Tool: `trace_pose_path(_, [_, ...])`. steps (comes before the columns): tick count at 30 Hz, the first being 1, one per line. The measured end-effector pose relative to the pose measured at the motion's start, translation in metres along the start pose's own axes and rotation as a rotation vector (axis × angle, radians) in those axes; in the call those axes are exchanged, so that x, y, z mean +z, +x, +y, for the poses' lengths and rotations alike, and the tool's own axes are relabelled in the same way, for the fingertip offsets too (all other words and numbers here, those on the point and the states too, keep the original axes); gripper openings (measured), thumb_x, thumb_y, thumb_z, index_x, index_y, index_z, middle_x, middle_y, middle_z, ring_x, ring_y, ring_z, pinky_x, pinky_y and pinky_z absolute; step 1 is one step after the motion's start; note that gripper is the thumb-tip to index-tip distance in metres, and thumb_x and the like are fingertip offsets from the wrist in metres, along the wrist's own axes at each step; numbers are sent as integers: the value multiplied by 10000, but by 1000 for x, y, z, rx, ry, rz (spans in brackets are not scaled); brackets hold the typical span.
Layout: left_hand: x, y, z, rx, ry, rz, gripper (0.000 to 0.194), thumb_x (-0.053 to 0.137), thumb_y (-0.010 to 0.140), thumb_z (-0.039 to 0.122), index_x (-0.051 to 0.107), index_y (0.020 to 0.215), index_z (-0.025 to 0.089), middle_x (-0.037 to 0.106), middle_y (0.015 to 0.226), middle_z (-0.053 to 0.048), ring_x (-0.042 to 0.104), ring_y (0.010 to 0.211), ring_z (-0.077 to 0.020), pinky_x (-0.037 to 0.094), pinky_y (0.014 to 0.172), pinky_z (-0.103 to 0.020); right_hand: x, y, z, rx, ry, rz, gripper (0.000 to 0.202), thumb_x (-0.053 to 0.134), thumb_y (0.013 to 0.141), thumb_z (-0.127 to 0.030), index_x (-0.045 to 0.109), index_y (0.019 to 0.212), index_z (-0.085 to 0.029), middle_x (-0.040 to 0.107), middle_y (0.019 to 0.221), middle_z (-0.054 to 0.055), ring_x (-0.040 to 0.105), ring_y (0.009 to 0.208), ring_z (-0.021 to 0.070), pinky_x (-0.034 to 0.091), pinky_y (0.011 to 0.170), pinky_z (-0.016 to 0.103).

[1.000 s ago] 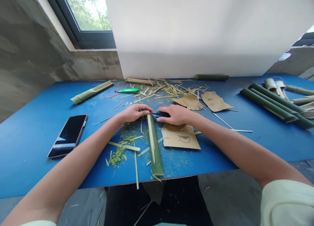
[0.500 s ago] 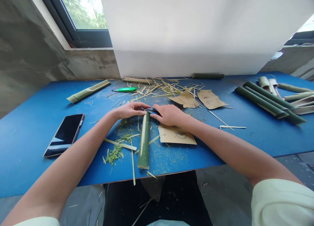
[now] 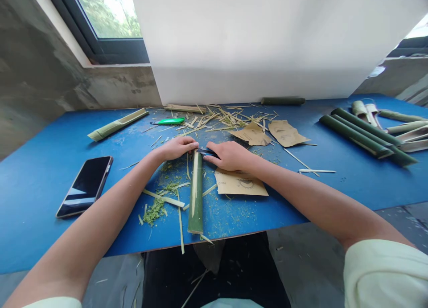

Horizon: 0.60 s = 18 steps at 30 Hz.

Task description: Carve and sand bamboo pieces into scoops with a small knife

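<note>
A split length of green bamboo lies lengthwise before me, its near end by the table's front edge. A pale stripe runs down its left side. My left hand is closed, thumb and fingers pinched at the bamboo's far end. In my right hand is a dark-handled knife, its blade against the far end of the bamboo, close to my left fingertips. Some of the blade is hidden. Beneath my right wrist lies a sheet of brown sandpaper.
A phone lies left on the blue table. Farther back are a green knife, a bamboo trough, a heap of slivers and two sandpaper pieces. Several bamboo lengths are at right. Green shavings lie nearby.
My left fingers have drawn together and slightly up at the bamboo's far end. My right hand with the knife stays almost in place. The whole view has shifted slightly.
</note>
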<state>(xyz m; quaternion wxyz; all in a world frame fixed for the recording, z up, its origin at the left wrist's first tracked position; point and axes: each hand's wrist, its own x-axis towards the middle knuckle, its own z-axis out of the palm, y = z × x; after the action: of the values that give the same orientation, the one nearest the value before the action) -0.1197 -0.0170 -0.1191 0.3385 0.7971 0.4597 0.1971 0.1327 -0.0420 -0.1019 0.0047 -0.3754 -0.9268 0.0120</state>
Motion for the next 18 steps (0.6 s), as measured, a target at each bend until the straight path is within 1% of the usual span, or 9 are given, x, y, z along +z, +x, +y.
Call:
trace_pose_path(2, [1,0,4,19,86,-6,537,494,925,718,626,824,207,597,795,-16,548,785,-206,453,766,-337,1,0,0,-2,-8,3,477,355,1104,-589,578,1261,-198,794,1024,118,675,810,254,231,648,340])
trace_pose_path(4, [1,0,8,3,125,-42,502,475,931,695,603,840,218,582,817,-15,542,802,-211,447,767,-336,1,1,0,-5,-12,5,471,358,1103,-588,575,1259,-199,792,1018,116,671,804,251,226,644,341])
trace_pose_path(7, [0,0,11,-33,126,-71,448,455,936,645,591,867,224,588,855,-20,548,832,-220,457,807,-343,2,1,1,-10,-10,8,475,356,1102,-591,574,1250,-196,792,1014,117,669,800,251,217,638,342])
trace_pose_path(13, [7,2,9,-47,153,-37,386,400,959,558,578,906,219,619,946,-53,572,919,-245,476,888,-378,-1,1,3,-30,-13,-7,470,358,1104,-582,577,1233,-188,785,1000,124,660,795,254,221,647,341])
trace_pose_path(18, [10,1,8,-32,156,-29,369,404,965,542,564,892,217,606,937,-57,570,921,-248,478,906,-396,-3,2,6,-78,12,-45,477,337,1108,-580,580,1207,-181,773,988,129,643,780,247,237,653,339])
